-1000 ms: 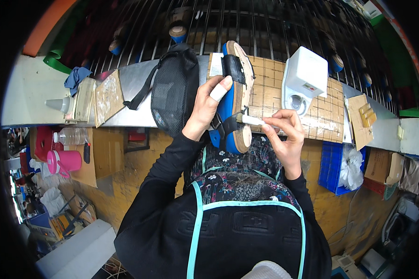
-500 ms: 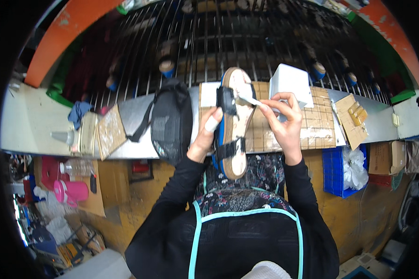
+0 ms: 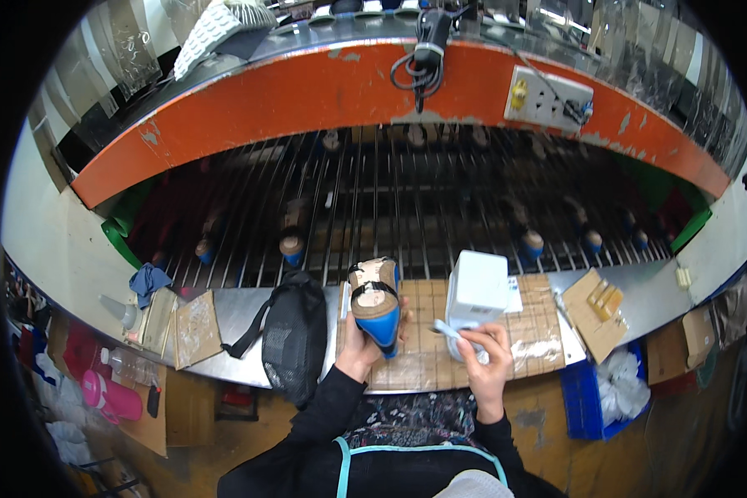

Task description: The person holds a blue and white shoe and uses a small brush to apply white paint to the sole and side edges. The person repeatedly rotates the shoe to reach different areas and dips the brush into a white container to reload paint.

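My left hand (image 3: 356,352) is closed round a sandal (image 3: 375,301) on a blue shoe last (image 3: 380,330), holding it up over the workbench. The sandal has a tan sole edge, a pale blotchy underside or footbed and dark straps; one end tilts toward me. Pinched in my right hand (image 3: 487,358) is a small brush (image 3: 447,329) with a pale handle, its dark tip pointing left, apart from the sandal. Just beyond the brush stands a white box-shaped container (image 3: 480,282); the brush crosses in front of its lower part. My right fingertips hide some of the handle.
Ahead, a rack of metal bars (image 3: 407,207) carries several shoes on blue lasts under an orange frame (image 3: 307,87). A black bag (image 3: 295,336) lies left on the bench. Taped cardboard (image 3: 539,332) covers its middle. At right are a cardboard piece (image 3: 593,319) and a blue crate (image 3: 579,407).
The view has tilted up toward the rack. The sandal has turned from lengthwise to end-on in my left hand. My right hand has drawn the brush off the sandal to beside the white container.
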`<state>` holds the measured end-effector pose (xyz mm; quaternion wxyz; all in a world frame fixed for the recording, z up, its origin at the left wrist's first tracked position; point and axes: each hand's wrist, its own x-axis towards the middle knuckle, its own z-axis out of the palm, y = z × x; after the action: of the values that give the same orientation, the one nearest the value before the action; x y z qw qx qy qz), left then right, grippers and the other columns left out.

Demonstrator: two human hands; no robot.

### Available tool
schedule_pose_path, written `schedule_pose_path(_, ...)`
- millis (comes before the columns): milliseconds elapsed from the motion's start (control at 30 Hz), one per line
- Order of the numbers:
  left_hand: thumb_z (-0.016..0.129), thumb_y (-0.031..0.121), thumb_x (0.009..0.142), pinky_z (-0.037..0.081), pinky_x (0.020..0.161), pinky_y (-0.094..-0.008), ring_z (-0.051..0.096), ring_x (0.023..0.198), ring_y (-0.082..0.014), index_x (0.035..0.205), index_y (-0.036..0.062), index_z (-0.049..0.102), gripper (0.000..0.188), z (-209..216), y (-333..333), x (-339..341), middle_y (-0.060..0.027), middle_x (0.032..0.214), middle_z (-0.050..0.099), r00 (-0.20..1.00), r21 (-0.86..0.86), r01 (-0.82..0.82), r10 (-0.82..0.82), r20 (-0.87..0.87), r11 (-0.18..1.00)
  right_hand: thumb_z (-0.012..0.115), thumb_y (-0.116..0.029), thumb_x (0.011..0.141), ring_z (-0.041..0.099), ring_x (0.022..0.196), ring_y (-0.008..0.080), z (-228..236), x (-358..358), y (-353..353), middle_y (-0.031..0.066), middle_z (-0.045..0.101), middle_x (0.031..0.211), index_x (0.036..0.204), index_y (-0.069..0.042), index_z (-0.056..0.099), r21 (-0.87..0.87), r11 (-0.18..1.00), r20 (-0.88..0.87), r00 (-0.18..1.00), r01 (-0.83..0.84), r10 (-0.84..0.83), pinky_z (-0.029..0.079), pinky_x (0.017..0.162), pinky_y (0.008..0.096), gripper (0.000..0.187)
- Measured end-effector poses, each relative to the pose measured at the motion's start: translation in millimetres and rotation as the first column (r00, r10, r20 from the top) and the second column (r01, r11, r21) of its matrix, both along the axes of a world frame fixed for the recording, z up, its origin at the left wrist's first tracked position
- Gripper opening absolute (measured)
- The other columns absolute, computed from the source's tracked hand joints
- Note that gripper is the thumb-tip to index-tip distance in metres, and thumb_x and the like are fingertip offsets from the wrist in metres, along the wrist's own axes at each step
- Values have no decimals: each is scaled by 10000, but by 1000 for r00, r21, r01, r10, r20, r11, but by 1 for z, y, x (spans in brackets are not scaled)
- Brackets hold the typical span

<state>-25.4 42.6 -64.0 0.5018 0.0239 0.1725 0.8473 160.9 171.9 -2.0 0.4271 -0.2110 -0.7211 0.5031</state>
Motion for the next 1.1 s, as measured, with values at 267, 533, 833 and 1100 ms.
schedule_pose_path(267,356,781,854,543,640,-398,593,753,-289,1205,55,494,819,-41,74,-83,-190,971,586,913,-192,40,42,406,981,697,6,828,564,865,140,-26,40,50,61,537,934,923,44,697,-202,966,-134,973,161,-190,476,723,242,103)
schedule_pose_path(533,328,853,800,489,679,-420,552,869,-250,1150,184,528,781,-62,142,-140,-66,1025,597,934,-422,-193,298,197,886,668,5,864,576,833,119,-32,45,60,57,532,963,933,64,666,-261,949,-145,965,176,-219,494,733,232,91)
schedule_pose_path(833,257,818,843,445,848,-429,548,1006,-303,1291,149,475,834,-92,158,-178,-113,1211,538,810,-472,-412,551,201,779,658,0,877,581,843,110,-35,40,70,62,555,992,957,61,661,-258,942,-117,961,215,-252,478,732,235,101)
schedule_pose_path(1100,363,783,854,159,1160,-470,290,1388,-430,1548,188,-30,995,-37,117,-77,-259,1567,54,839,-373,-518,541,-49,770,625,-125,935,530,777,71,-29,0,148,17,606,866,920,30,645,-163,954,35,968,251,-249,420,682,220,157)
